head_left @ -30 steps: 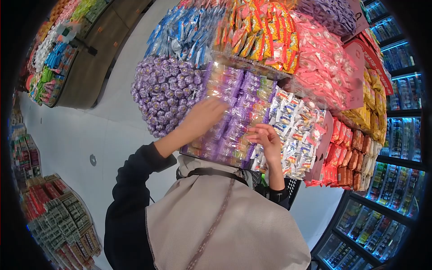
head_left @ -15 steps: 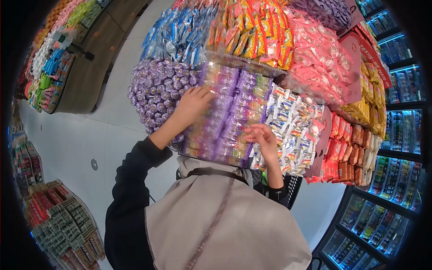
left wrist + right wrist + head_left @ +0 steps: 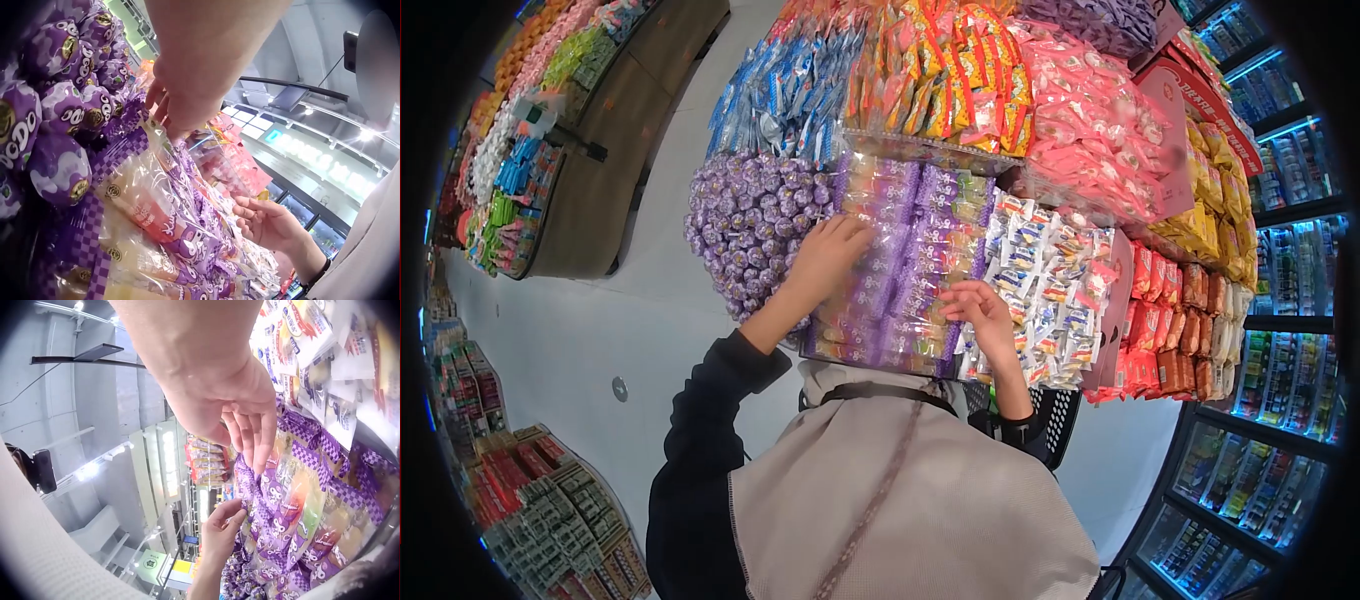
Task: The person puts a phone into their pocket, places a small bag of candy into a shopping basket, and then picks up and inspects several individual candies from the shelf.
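Two columns of purple-edged clear packets [image 3: 935, 240] fill the middle bin in the head view. Over the left column is the left hand [image 3: 830, 260], its fingers loosely bent on the packets' edge beside the purple ball-shaped sweets [image 3: 750, 220]. The right hand [image 3: 985, 315] touches the right column's edge with relaxed fingers, beside the white packets [image 3: 1050, 290]. In the left wrist view the left hand [image 3: 187, 94] partly covers the packets [image 3: 144, 206]. The right wrist view shows the right hand [image 3: 231, 406] with its fingertips at the packets [image 3: 300, 506]. Neither hand visibly holds anything.
Behind the purple packets lie blue packets [image 3: 785, 95], orange-yellow packets [image 3: 960, 75] and pink packets [image 3: 1090, 130]. Red packets [image 3: 1150, 280] and lit shelves [image 3: 1290, 380] stand on the right. A brown counter [image 3: 605, 130] and stacked boxes [image 3: 565, 510] are on the left.
The left hand has moved back and left from the middle of the packets, then slightly down. The right hand has stayed nearly in place. The view has shifted a little.
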`<state>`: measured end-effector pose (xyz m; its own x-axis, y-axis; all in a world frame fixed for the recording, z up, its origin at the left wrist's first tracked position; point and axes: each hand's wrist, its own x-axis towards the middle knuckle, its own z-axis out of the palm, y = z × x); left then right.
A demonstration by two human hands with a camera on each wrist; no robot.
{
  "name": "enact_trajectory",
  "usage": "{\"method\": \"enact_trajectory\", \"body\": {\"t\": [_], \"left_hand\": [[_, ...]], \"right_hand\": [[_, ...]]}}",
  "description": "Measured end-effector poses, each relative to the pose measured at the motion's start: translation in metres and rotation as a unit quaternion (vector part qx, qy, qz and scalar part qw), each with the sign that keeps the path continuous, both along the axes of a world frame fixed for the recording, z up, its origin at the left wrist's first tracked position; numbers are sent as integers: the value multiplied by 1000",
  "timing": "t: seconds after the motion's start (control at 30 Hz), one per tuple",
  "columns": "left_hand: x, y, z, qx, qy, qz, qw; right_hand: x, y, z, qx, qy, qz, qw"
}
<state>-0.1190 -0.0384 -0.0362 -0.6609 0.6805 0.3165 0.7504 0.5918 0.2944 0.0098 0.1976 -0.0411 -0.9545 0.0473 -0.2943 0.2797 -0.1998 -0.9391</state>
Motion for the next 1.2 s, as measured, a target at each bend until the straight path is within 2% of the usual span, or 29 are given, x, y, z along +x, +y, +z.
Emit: {"method": "enact_trajectory", "body": {"t": [0.27, 0.4, 0.43, 0.53, 0.67, 0.97, 1.1, 1.2], "left_hand": [[2, 6, 11, 3, 27, 2, 1000], [20, 11, 35, 32, -4, 12, 999], [27, 13, 41, 74, -4, 5, 997], [45, 15, 39, 87, -46, -7, 995], [57, 17, 28, 76, -46, -23, 996], [60, 15, 21, 95, -67, -20, 993], [63, 18, 23, 92, -115, -10, 989], [61, 23, 25, 114, -152, -17, 982]], "right_hand": [[3, 0, -3, -8, 33, -1, 999], [8, 1, -3, -19, 53, -5, 998], [9, 1, -6, -18, 55, -7, 998], [13, -1, -14, -10, 54, -10, 998], [18, -7, -16, 11, 37, -14, 999], [30, -11, -16, -15, 45, -22, 999], [20, -8, -9, 32, 74, -14, 997], [-13, 14, 11, 174, 134, -16, 975]]}}
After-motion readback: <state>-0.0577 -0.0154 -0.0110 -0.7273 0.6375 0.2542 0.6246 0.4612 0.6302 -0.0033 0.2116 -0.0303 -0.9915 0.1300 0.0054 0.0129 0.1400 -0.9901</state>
